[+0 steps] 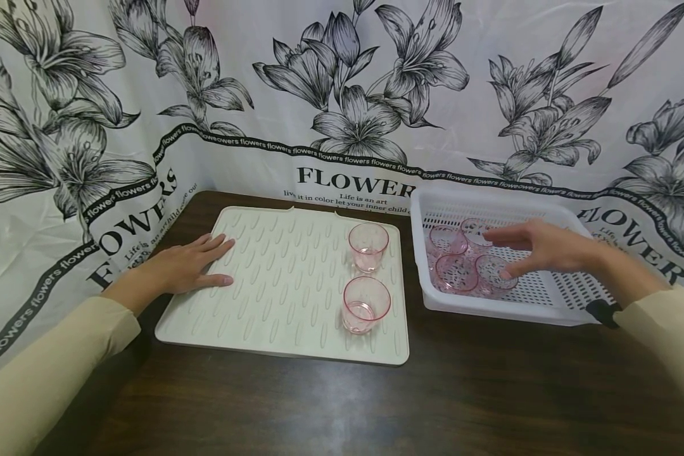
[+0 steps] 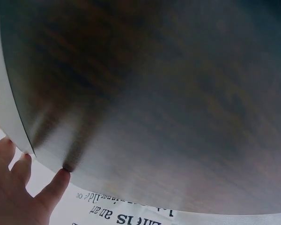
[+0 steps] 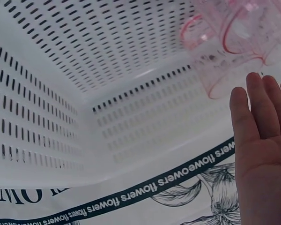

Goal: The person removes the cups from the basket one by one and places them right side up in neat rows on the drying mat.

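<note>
Glasses (image 1: pixel 457 276): four pink ones bunched in the white basket (image 1: pixel 490 308)
Right hand (image 1: pixel 538 247): just over them, thumb and fingers spread, nothing pinched
Tip: I'd pinch just one, lightly, they look crowded imo
Left hand (image 1: pixel 189 265): mine's spread flat on the mat (image 1: pixel 273 285)

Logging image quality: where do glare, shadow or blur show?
Head: soft glare on the dark tabletop; left wrist: blurred wood grain, dark streaks that may be shadow or reflection; right wrist: some slots in the white basket washed out.
</note>
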